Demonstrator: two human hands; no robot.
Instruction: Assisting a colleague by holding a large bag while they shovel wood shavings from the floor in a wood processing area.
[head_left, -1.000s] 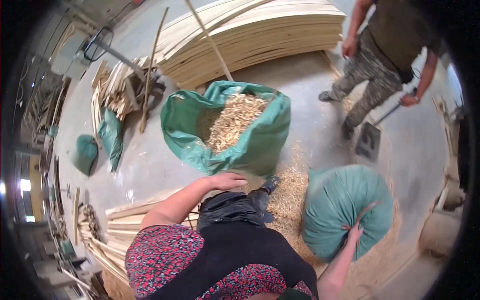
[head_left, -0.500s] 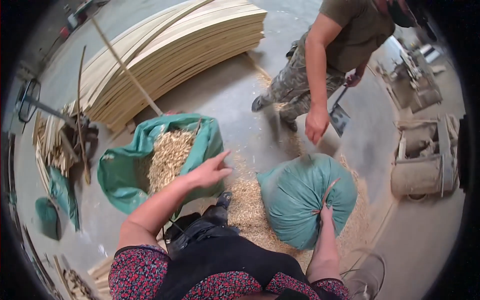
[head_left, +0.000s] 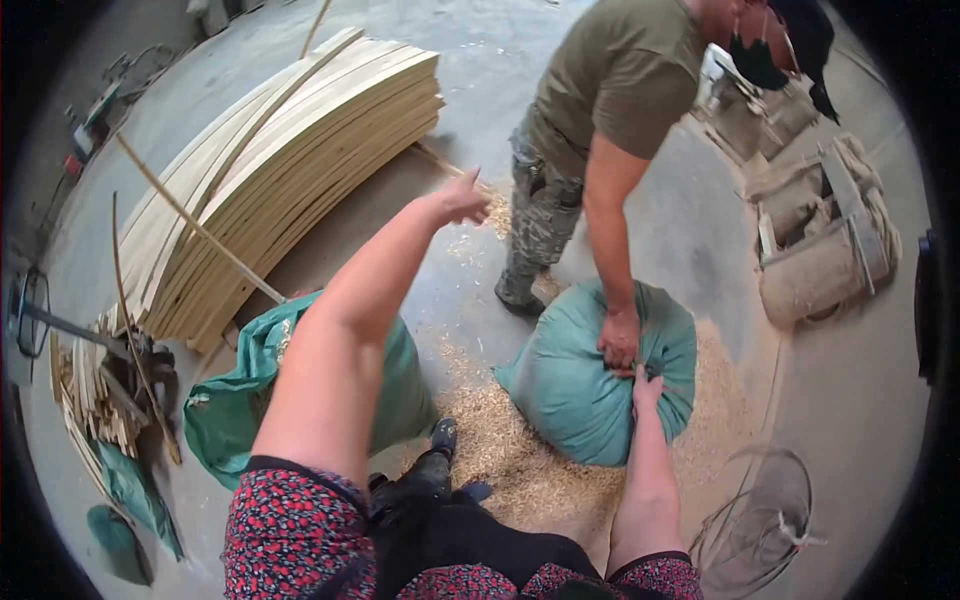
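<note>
My right hand [head_left: 648,388] is closed around the gathered neck of a full, tied green sack [head_left: 560,390], which rests on the spilled wood shavings. A co-worker's hand [head_left: 620,338] reaches down to the same neck, right beside mine. My left arm stretches far forward. At its end my left hand [head_left: 462,200] is held in the air with fingers extended and nothing in it, near the co-worker's legs. Below that arm stands a second green sack [head_left: 225,415] with its mouth open. My forearm hides most of the shavings inside it.
Wood shavings [head_left: 500,440] cover the floor around my feet. A tall stack of boards [head_left: 340,130] lies at the far left, a pole [head_left: 200,240] leaning across it. Dusty machinery [head_left: 820,240] stands at right, above a loose coil [head_left: 755,540]. The co-worker [head_left: 620,90] bends over the tied sack.
My left hand has swung forward and up, away from above the open sack. The co-worker has stepped in, bent down and put a hand on the tied sack's neck. My right hand keeps its grip.
</note>
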